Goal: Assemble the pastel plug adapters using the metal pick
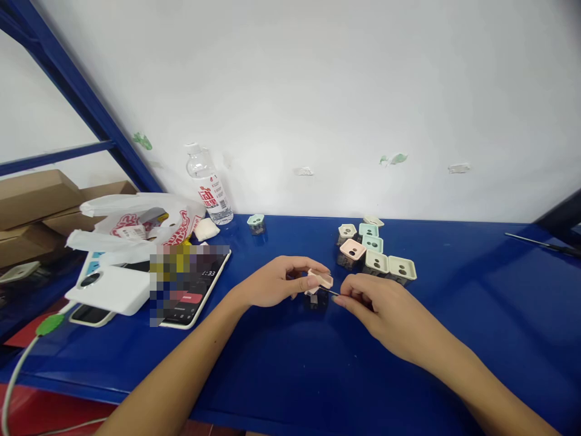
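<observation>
My left hand (pixel 276 282) closes its thumb and fingers on a pale pink pencil sharpener (pixel 323 280) with a dark see-through lower box. The sharpener is partly covered by my fingers and sits low over the blue table. My right hand (pixel 384 307) pinches a thin dark metal rod (pixel 328 290). Its tip meets the pink sharpener; its other end is hidden in my palm, so I cannot tell its exact kind. Beyond my right hand stands a group of two-hole sharpeners, among them a pink one (pixel 358 247), a mint one (pixel 374 240) and a cream one (pixel 401 264).
A single mint sharpener (pixel 256 219) stands near the wall. On the left are a water bottle (pixel 211 191), a white plastic bag (pixel 136 224), a phone (pixel 195 290), a white power bank (pixel 113 289) and cardboard boxes (pixel 36 194). A thin rod (pixel 533 241) lies far right.
</observation>
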Available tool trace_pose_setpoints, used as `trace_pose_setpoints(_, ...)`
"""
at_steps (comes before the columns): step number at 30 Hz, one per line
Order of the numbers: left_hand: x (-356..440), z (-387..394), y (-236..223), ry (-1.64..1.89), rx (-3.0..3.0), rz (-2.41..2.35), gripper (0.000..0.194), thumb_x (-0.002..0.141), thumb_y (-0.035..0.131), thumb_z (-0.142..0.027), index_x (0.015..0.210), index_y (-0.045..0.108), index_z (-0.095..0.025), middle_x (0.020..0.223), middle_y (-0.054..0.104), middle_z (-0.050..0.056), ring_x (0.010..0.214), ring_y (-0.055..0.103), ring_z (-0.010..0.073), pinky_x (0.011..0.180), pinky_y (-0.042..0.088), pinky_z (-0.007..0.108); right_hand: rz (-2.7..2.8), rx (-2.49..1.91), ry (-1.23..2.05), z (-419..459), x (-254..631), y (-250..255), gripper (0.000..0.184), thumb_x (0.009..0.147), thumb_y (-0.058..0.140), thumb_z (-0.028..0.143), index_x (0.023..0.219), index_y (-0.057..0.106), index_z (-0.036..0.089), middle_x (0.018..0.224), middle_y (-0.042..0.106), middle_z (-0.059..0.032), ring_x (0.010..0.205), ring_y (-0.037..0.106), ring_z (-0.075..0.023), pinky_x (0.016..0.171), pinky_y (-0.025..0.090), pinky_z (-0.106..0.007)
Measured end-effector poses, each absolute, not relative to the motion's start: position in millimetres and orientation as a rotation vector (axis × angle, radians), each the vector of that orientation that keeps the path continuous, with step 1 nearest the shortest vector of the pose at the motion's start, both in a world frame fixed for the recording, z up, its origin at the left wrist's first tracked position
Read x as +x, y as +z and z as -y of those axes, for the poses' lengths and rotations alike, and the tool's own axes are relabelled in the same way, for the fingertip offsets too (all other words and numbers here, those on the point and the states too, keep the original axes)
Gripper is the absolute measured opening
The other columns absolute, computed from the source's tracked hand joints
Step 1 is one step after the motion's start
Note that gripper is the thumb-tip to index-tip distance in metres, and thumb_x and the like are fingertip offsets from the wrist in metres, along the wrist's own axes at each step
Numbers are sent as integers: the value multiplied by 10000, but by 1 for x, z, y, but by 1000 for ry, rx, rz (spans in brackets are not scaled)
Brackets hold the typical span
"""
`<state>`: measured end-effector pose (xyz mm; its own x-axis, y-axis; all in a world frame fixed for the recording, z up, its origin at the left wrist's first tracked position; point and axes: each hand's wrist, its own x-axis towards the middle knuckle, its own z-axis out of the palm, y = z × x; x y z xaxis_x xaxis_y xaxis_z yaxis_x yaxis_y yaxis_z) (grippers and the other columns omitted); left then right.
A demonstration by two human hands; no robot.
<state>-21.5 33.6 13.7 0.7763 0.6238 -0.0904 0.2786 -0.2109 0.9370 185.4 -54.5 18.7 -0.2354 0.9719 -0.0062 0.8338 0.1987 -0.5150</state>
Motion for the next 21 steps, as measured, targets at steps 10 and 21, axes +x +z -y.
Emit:
trace_pose_setpoints(10,-22,-34,14,381,1822,-700,413,890,503,-476,1173,607,-193,937,642,54,653,496,92,565,408,215,2145,-1672,612,55,186,22,227,942,467,323,746,519,220,673,565,37,575,485,-126,519,308,-242)
trace_pose_setpoints(21,-21,-33,13,423,1807,-642,425,907,470,-475,1196,590,-186,849,587,31,602,467,78,553,413,214,2106,-1539,654,56,183,23,204,946,463,279,805,597,218,723,615,12,608,537,-132,541,362,-245)
